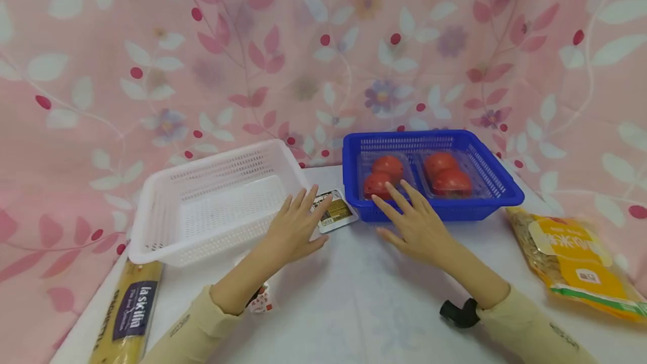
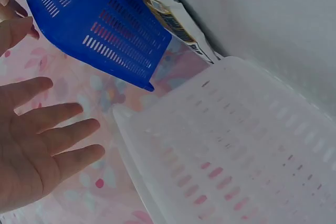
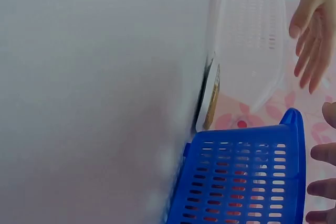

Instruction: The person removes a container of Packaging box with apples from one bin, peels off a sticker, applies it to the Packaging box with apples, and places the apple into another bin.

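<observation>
My left hand (image 1: pixel 294 228) is held over the table with its fingers spread, near the right front corner of a white plastic basket (image 1: pixel 167 254). Nothing is in its grasp. My right hand (image 1: pixel 418 223) reaches toward the front wall of a blue plastic basket (image 1: pixel 404 213), fingers spread and holding nothing. Inside the blue basket lie two clear packs of tomatoes (image 1: pixel 388 168), two in each. Between the two baskets a flat white packet with a gold and black label (image 1: pixel 331 212) lies on the table. The left wrist view shows my left palm (image 2: pixel 26 150) with its fingers extended.
A bag of spaghetti (image 1: pixel 128 308) lies at the left in front of the white basket. At the right is a yellow bag with grain-like contents (image 1: pixel 576 257). A small white packet with red print (image 1: pixel 262 299) lies by my left forearm. A floral curtain (image 1: pixel 303 60) hangs behind.
</observation>
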Tool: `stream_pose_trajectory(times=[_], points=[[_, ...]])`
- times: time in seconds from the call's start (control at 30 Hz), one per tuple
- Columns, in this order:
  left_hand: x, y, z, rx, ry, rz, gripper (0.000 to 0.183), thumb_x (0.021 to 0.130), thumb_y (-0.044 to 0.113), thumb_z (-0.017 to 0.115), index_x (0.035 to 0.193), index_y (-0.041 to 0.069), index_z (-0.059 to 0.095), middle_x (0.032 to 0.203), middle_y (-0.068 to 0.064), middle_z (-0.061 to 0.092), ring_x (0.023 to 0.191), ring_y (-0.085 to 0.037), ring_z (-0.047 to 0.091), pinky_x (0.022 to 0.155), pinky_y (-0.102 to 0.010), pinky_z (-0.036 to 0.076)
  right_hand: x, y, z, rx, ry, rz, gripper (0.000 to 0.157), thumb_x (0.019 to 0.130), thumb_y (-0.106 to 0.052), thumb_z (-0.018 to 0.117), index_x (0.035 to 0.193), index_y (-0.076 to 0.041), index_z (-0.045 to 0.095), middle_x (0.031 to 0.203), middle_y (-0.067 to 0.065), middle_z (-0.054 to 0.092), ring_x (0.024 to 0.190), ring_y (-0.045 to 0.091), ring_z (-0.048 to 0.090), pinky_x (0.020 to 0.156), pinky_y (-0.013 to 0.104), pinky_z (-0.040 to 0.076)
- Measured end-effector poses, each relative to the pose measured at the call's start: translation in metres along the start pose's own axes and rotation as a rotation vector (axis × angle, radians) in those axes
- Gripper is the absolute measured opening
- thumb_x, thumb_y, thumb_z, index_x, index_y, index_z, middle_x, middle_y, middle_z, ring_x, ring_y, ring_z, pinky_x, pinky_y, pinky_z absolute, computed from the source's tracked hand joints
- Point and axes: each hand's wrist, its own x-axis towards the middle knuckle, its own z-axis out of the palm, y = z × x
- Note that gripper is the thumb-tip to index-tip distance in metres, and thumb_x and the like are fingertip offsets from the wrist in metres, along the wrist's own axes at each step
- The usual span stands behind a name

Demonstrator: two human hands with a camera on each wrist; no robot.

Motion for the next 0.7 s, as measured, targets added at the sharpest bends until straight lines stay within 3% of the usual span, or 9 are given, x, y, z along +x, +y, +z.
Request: stream_pose_trajectory(times=[0.17, 0.33, 0.53, 0.6, 0.7], points=[[0.020, 0.004, -0.007, -0.105, -0.005, 0.042, 0.055, 0.085, 0.040, 0.060, 0.131, 0.014, 0.048, 0.127, -0.014, 0.051, 0.121, -0.034, 0.044, 0.097, -0.049, 0.036, 0.010, 0.006, -0.005, 0.047, -0.070, 0.061, 0.061, 0.092, -0.045, 0.048, 0.142, -0.013, 0.035, 0.148, 0.019, 0.021, 0.134, 0.041, 0.012, 0.104, 0.055, 0.018], [0.054, 0.007, -0.012, -0.184, 0.012, 0.063, 0.040, 0.085, 0.036, 0.061, 0.119, 0.014, 0.061, 0.118, -0.008, 0.059, 0.109, -0.024, 0.053, 0.087, -0.038, 0.047, 0.025, 0.019, -0.011, 0.155, -0.097, 0.141, 0.058, 0.092, -0.039, 0.050, 0.138, -0.005, 0.039, 0.146, 0.022, 0.024, 0.132, 0.044, 0.014, 0.102, 0.059, 0.018], [0.093, 0.019, -0.011, -0.106, 0.138, 0.010, 0.025, 0.087, 0.028, 0.056, 0.103, 0.012, 0.067, 0.098, -0.005, 0.065, 0.084, -0.020, 0.062, 0.059, -0.031, 0.053, 0.046, 0.044, -0.007, 0.331, -0.087, 0.178, 0.051, 0.091, -0.025, 0.055, 0.132, 0.003, 0.044, 0.137, 0.029, 0.034, 0.124, 0.049, 0.026, 0.099, 0.061, 0.022], [0.105, 0.025, -0.009, -0.126, 0.135, -0.017, 0.023, 0.088, 0.027, 0.054, 0.100, 0.012, 0.066, 0.091, -0.003, 0.065, 0.075, -0.018, 0.061, 0.054, -0.029, 0.051, 0.052, 0.054, -0.002, 0.360, -0.110, 0.194, 0.048, 0.091, -0.021, 0.056, 0.129, 0.005, 0.045, 0.133, 0.031, 0.038, 0.123, 0.049, 0.029, 0.099, 0.061, 0.021], [0.125, 0.032, -0.003, -0.170, 0.077, -0.063, 0.021, 0.089, 0.026, 0.053, 0.095, 0.011, 0.064, 0.084, -0.004, 0.062, 0.069, -0.017, 0.058, 0.050, -0.030, 0.050, 0.059, 0.069, 0.004, 0.375, -0.178, 0.243, 0.048, 0.091, -0.019, 0.054, 0.129, 0.008, 0.044, 0.132, 0.033, 0.038, 0.124, 0.048, 0.029, 0.099, 0.061, 0.018]])
